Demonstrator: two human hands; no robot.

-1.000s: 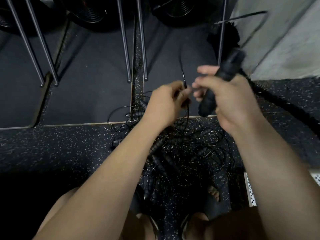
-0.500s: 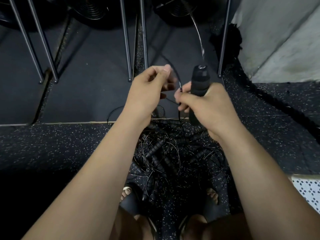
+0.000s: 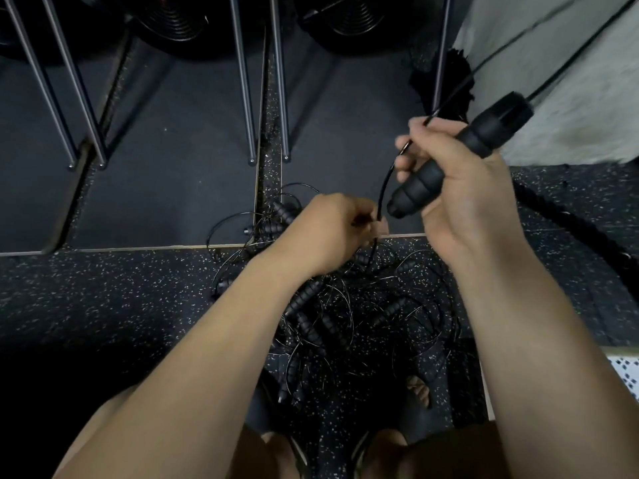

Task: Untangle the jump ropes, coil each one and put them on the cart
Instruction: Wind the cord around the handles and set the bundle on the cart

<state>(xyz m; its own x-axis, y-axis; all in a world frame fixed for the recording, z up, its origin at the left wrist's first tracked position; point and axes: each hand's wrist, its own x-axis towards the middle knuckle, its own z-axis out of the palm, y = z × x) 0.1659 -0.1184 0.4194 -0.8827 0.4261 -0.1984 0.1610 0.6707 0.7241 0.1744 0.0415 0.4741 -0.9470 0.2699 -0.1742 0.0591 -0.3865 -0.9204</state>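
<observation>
A tangled heap of black jump ropes [image 3: 345, 316], thin cords and ribbed handles, lies on the speckled floor between my arms. My right hand [image 3: 456, 188] grips one black ribbed handle [image 3: 449, 157], held slanting up to the right, and its fingertips also hold a thin black cord [image 3: 382, 191]. That cord runs down to my left hand [image 3: 332, 233], which pinches it just above the heap. No cart is in view.
Metal rack legs [image 3: 242, 81] stand on dark mats behind the heap, with black weight plates [image 3: 173, 15] at the top. A thick black battle rope [image 3: 570, 219] curves along the floor at right. A grey wall [image 3: 570, 63] is at upper right. My sandalled feet [image 3: 418, 392] are below.
My right hand has swung the handle from upright to slanting up and right and moved right. My left hand has dropped down the cord towards the heap.
</observation>
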